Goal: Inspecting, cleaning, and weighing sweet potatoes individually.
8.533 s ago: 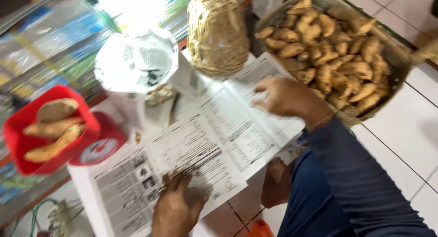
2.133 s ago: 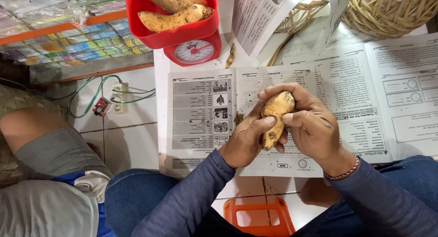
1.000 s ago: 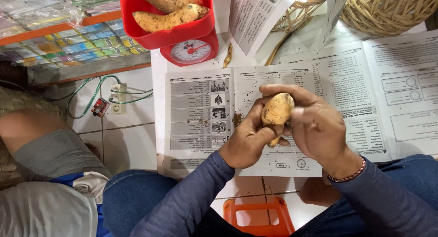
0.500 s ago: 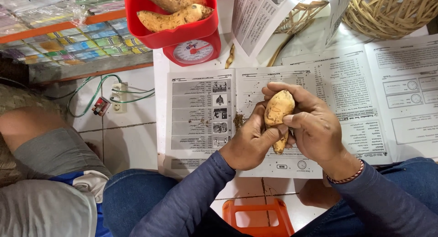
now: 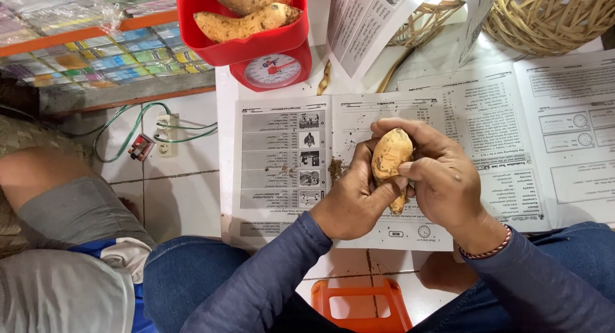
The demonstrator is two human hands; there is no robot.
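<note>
I hold a yellowish-brown sweet potato (image 5: 391,157) upright in both hands over a spread of printed paper (image 5: 487,115) on the floor. My left hand (image 5: 352,202) grips its lower part from the left. My right hand (image 5: 439,176) wraps its right side, fingers curled over the top and thumb across the front. Crumbs of soil (image 5: 334,168) lie on the paper just left of my hands. A red scale (image 5: 269,67) with a red bowl (image 5: 218,48) holding two more sweet potatoes (image 5: 246,22) stands at the top.
A woven basket (image 5: 551,16) sits at top right, a folded paper (image 5: 365,22) beside it. A power strip (image 5: 168,134) with green cables lies on the tiled floor at left. Another person's leg (image 5: 57,192) is at left. An orange plastic stool (image 5: 362,307) shows below me.
Earlier I reached over the paper toward a basket of sweet potatoes; since then I hold one in both hands. Over the last second I have turned it slightly, my right thumb sliding across it.
</note>
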